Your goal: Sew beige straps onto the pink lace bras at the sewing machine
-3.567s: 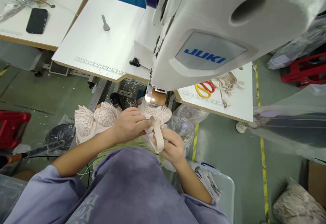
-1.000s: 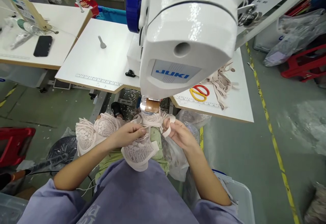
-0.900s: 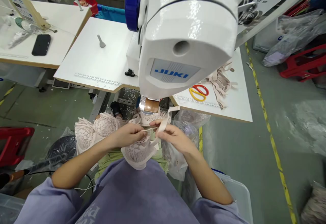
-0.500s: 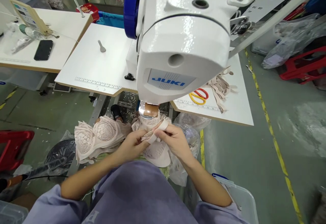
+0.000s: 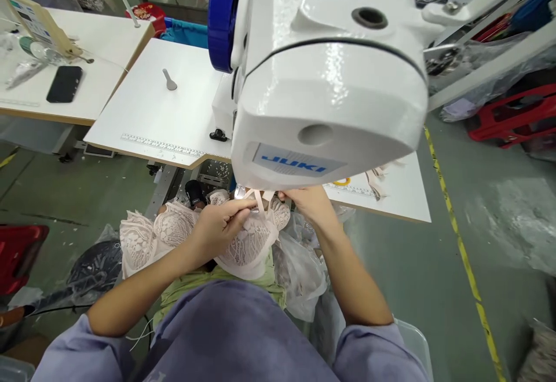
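Just under the sewing machine head [image 5: 330, 104], my left hand [image 5: 219, 228] pinches a pale pink bra strap [image 5: 259, 201] between thumb and fingers. On the other side, my right hand [image 5: 310, 201] is closed on the same strap, its fingertips partly covered by the machine head. The lace bra [image 5: 247, 243] hangs below the strap, between my hands and above my lap. More lace bras [image 5: 158, 232] lie in a pile left of my left forearm. The machine's needle area is mostly hidden behind its head.
A white machine table [image 5: 152, 104] bears a printed ruler, a grey tool [image 5: 169, 79] and a black clip [image 5: 218, 135]. Yellow scissors handles [image 5: 342, 182] and fabric scraps [image 5: 377, 184] lie at the right. Plastic bags [image 5: 299, 272] hang beside my lap; a phone [image 5: 64, 84] rests on the left table.
Both hands have moved forward and up with the strap, under the machine head, and spread farther apart. The view has come closer to the machine, which now covers more of the scissors and scraps.
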Motion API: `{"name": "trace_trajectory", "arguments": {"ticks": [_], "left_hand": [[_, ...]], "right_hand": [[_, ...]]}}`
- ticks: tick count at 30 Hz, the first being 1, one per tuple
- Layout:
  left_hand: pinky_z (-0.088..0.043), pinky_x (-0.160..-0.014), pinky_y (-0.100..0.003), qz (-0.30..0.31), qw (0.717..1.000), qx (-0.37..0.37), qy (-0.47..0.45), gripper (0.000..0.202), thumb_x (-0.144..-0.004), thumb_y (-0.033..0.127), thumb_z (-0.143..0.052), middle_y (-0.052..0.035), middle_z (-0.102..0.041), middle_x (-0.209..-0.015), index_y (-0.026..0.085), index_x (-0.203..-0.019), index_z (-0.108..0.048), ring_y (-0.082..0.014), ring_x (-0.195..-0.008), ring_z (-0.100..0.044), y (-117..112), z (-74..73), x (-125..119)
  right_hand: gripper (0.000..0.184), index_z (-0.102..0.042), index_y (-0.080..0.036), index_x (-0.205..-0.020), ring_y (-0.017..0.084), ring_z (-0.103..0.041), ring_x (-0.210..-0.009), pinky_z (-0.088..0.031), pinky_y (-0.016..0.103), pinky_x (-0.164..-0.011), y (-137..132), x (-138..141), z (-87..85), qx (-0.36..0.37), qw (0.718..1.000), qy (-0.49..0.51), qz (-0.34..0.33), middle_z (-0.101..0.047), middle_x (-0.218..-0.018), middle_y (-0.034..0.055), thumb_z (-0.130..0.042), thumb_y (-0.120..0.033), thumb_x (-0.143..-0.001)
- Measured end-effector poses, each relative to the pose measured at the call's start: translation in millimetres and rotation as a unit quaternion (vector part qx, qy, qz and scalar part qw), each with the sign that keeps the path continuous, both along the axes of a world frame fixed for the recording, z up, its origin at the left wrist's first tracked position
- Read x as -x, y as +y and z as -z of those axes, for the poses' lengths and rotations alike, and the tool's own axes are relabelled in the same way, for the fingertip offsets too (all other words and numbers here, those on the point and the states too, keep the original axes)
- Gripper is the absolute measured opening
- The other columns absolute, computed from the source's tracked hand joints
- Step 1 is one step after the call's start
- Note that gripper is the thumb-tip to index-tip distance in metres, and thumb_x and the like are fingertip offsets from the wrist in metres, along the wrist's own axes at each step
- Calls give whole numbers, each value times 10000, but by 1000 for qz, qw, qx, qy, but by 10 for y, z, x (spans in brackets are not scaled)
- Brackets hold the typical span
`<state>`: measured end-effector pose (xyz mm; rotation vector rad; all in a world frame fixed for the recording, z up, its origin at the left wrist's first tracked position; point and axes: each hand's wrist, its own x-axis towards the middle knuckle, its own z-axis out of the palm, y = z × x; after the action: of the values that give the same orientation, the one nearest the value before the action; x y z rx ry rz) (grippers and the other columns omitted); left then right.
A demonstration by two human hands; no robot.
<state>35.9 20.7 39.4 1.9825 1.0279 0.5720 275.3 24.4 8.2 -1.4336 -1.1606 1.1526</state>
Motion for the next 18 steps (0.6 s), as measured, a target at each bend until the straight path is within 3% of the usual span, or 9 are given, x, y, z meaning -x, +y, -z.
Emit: {"name": "trace_trajectory", "arguments": {"ticks": [2, 5, 8, 11, 13, 18], "left_hand": [[-564, -835, -246, -5, 1000, 25, -8, 316, -1003, 311, -496, -22, -772, -1146, 221, -1208, -718, -184, -989, -740, 13, -41, -25], [-571, -865, -265, 0, 999, 38, -9, 318, -989, 302, -519, -36, -769, -1158, 208, -1216, -721, -199, -1019, -737, 3, -64, -41], [-576, -773, -244, 6, 999, 40, -5, 322, -985, 281, -523, -42, -779, -1122, 202, -1230, -716, -183, -925, -751, -30, -63, -40], [-521, -568, -213, 18, 999, 39, 6, 334, -997, 287, -512, -24, -801, -891, 195, -1255, -701, -135, -632, -705, -64, -50, -42], [-496, -535, -211, 27, 999, 18, 6, 336, -1003, 284, -503, -16, -784, -785, 181, -1254, -702, -120, -543, -659, -74, -42, -54], [-537, -643, -221, 37, 999, -14, -2, 336, -1006, 274, -494, -36, -799, -909, 170, -1247, -703, -143, -705, -728, -59, -31, -114]], "right_hand": [[229, -663, -199, -809, 175, -611, -627, -533, 311, -636, 97, 40, 11, -46, 996, -74, 16, -651, -633, 4, -700, -421, -766], [215, -652, -200, -829, 243, -653, -824, -555, 394, -775, 205, 112, 42, -118, 977, -172, 50, -730, -849, 77, -633, -412, -798], [211, -661, -209, -906, 273, -647, -964, -546, 433, -884, 261, 147, 80, -147, 966, -210, 41, -730, -981, 101, -607, -385, -801], [243, -667, -216, -940, 278, -636, -1013, -560, 427, -879, 263, 143, 100, -142, 964, -224, 7, -722, -993, 108, -597, -410, -813], [296, -669, -210, -934, 281, -639, -978, -578, 428, -829, 252, 138, 101, -135, 965, -223, 2, -717, -975, 120, -579, -469, -822], [376, -674, -202, -948, 295, -650, -992, -587, 451, -827, 250, 146, 63, -139, 963, -232, 9, -717, -990, 135, -531, -530, -835]]}}
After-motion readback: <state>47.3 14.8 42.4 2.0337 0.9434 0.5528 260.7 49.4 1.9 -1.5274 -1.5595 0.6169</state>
